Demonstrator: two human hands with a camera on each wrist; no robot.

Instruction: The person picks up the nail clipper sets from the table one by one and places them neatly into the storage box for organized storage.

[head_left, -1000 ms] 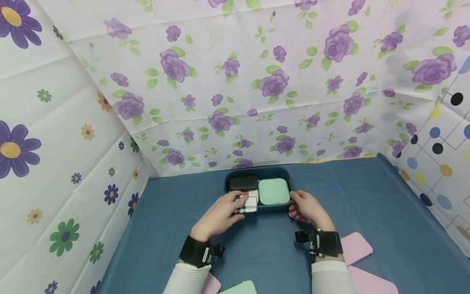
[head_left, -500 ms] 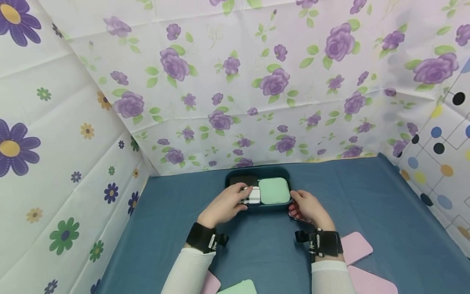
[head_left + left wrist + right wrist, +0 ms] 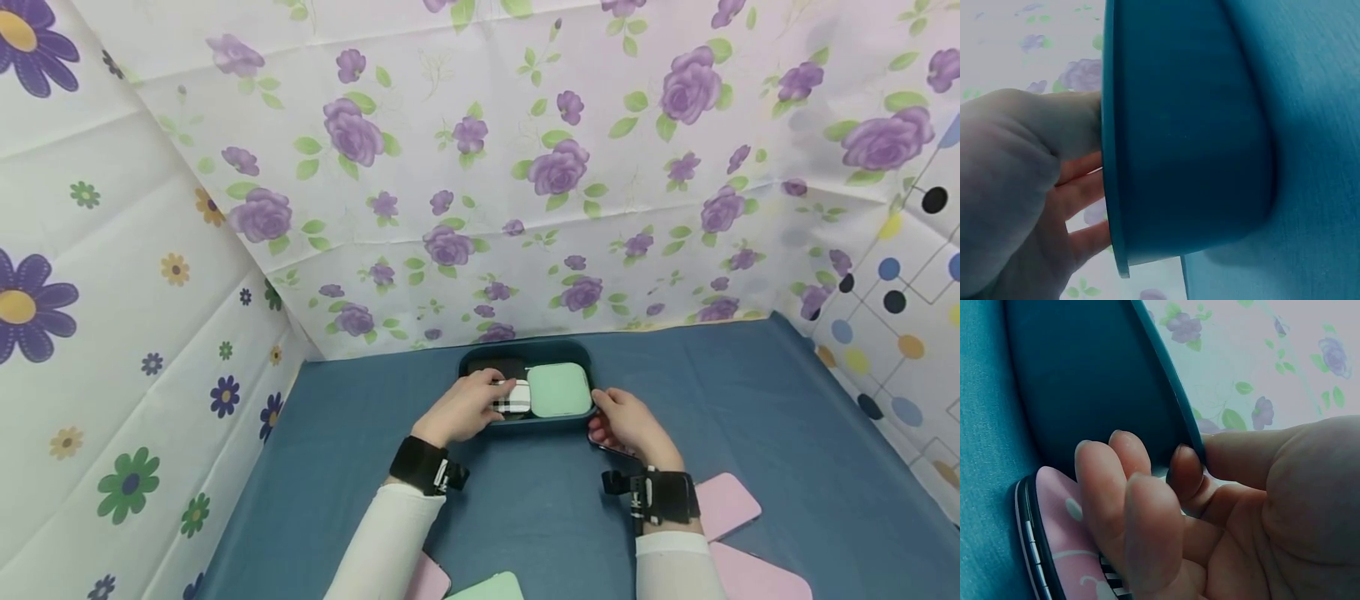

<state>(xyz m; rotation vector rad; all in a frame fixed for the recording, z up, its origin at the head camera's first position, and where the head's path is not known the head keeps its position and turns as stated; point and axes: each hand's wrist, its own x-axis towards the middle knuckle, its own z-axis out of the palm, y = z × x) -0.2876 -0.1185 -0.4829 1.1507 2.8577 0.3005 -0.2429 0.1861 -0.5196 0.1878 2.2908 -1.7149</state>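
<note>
"At four o'clock on the blue bin (image 3: 557,426), what's the right hand (image 3: 628,425) doing?"
"Pinching its edge between thumb and finger."
"And the left hand (image 3: 461,407)?"
"At eight o'clock, gripping the plaid case (image 3: 517,397) inside. That lies at this hand's three o'clock and the right one's nine, the mint case (image 3: 560,390) between."

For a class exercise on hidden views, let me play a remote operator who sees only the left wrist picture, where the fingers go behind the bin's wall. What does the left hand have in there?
Observer: The left hand holds a checked case inside the bin.
Operator: What lies just right of that?
Observer: A green case.
Operator: And what is the right hand doing?
Observer: It pinches the bin at its right end.
</note>
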